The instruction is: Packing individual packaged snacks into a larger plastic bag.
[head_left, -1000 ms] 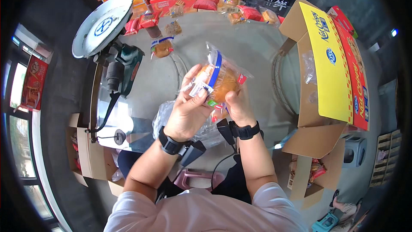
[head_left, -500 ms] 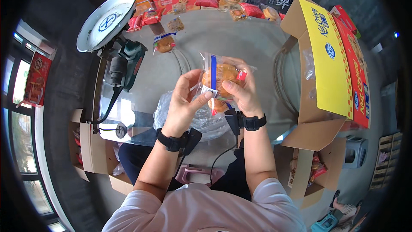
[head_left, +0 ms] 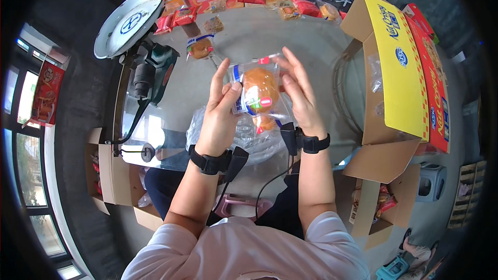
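A round golden bun in a clear wrapper with blue and red print (head_left: 259, 91) is held up over the glass table (head_left: 290, 36). My left hand (head_left: 220, 109) pinches the wrapper's left edge between thumb and fingers. At the wrapper's right side is my right hand (head_left: 306, 101), its fingers spread and pointing away from me, no grip visible. Below the bun, a crumpled clear plastic bag (head_left: 207, 132) lies on the near part of the table, with another wrapped bun (head_left: 265, 123) by it. Both wrists wear black straps.
A scale with a white enamel pan (head_left: 129, 23) stands at left. Wrapped snacks, including a wrapped bun (head_left: 200, 46), lie along the far edge before several boxes. An open yellow carton (head_left: 399, 67) is at right. Below the table are cardboard boxes (head_left: 120, 173) and a pink stool (head_left: 244, 206).
The wrapped bun has been turned, so its rounded glossy side now faces me. My right hand has loosened from it and its fingers have spread.
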Demonstrator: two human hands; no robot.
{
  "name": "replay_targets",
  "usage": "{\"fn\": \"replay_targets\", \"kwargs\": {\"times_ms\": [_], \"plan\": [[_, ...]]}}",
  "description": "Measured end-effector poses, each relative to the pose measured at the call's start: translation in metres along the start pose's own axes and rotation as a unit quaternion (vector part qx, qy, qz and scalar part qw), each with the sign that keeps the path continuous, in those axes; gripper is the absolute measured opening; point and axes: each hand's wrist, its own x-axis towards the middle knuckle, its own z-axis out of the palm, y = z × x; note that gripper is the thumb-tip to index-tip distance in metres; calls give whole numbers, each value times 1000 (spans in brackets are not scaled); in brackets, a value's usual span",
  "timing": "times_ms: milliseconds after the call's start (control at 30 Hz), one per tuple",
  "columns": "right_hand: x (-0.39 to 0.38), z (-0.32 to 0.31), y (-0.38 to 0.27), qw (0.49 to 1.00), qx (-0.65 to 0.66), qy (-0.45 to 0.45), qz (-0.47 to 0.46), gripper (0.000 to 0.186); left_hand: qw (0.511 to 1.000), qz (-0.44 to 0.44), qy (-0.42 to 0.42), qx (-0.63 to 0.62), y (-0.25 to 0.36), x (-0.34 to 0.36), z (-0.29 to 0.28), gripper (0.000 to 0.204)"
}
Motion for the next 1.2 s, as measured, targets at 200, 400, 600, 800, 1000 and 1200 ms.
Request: {"fn": "replay_targets", "kwargs": {"times_ms": [200,400,600,800,1000,1200], "plan": [[-1,0,-5,959,-233,-61,-151,77,997,-48,8,-68,4,-1,0,46],[4,0,5,937,-292,-29,-190,75,994,-97,-6,-47,5,-4,-4,48],[3,1,1,960,-219,-13,-172,63,995,-89,-29,-38,8,-6,-1,56],[1,-2,1,947,-256,-13,-193,61,994,-95,-23,-50,8,-9,7,69],[0,-3,4,980,-147,-25,-136,62,992,-105,-50,-56,-1,-5,-2,72],[-3,-4,-1,989,-100,-55,-96,60,990,-116,-55,-63,4,-7,3,74]]}}
